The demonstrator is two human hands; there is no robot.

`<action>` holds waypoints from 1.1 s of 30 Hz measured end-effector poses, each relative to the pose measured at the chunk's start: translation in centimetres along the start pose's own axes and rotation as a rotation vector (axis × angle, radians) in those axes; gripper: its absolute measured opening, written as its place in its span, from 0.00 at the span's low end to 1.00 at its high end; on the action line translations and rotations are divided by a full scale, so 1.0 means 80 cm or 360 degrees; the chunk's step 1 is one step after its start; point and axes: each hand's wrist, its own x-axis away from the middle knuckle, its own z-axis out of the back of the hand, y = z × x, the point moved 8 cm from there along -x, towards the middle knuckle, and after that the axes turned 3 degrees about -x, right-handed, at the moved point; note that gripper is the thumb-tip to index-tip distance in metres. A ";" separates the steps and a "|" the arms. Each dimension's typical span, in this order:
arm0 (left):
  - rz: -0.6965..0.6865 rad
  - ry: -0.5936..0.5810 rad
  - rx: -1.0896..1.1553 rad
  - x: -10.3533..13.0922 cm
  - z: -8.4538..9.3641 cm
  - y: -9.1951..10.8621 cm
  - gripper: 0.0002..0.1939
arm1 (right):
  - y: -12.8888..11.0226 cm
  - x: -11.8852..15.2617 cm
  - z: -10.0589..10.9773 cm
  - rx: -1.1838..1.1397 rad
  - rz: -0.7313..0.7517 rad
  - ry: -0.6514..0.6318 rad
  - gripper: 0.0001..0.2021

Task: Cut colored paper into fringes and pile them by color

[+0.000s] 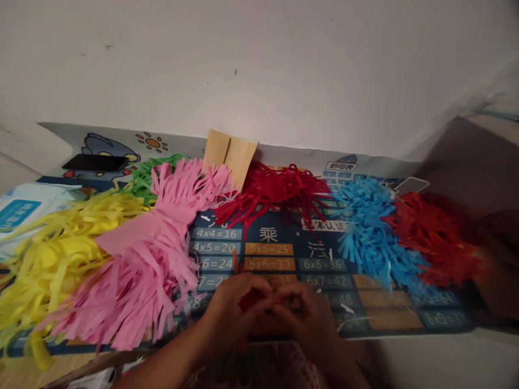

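Low in the centre, my left hand (237,308) and my right hand (310,316) meet at the fingertips, thumbs and forefingers pinched together. Anything between those tips is too dark and small to name. A dark red patch shows inside the curl of my left fingers. Just beyond the hands lies the multiplication-table mat (284,248). Pink fringed paper (146,259) spreads to the left of my left hand. Dark red fringed paper (279,189) lies further back, and blue fringed paper (368,227) is off to the right.
Yellow fringe (60,254) and green fringe (141,173) lie at left, red-orange fringe (433,237) at right. A tan folded card (231,154) leans by the wall (259,70). A black phone (95,162) rests at back left, above a white-and-blue packet (24,213).
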 end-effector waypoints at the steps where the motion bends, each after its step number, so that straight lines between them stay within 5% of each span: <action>1: 0.0011 0.0021 0.0000 0.000 0.001 0.000 0.00 | 0.005 0.000 0.000 -0.0076 -0.0077 -0.0023 0.07; 5: -0.0064 0.0016 0.0000 -0.002 0.003 0.004 0.03 | 0.015 -0.001 0.006 -0.0118 -0.0213 -0.0025 0.03; 9: -0.0296 -0.0057 -0.0136 -0.003 -0.003 0.016 0.08 | 0.007 -0.003 0.010 0.0104 -0.0058 0.0024 0.06; 13: -0.0306 -0.0056 -0.0266 -0.005 -0.004 0.015 0.11 | 0.004 0.000 0.009 0.0206 0.0012 0.0048 0.08; 23: -0.0402 -0.0139 -0.0448 0.001 -0.013 0.018 0.07 | -0.009 0.004 0.008 0.0291 0.0118 0.0064 0.07; 33: -0.0789 0.0163 -0.0468 0.014 -0.006 0.043 0.08 | -0.028 0.010 0.015 0.0454 0.0331 0.0193 0.06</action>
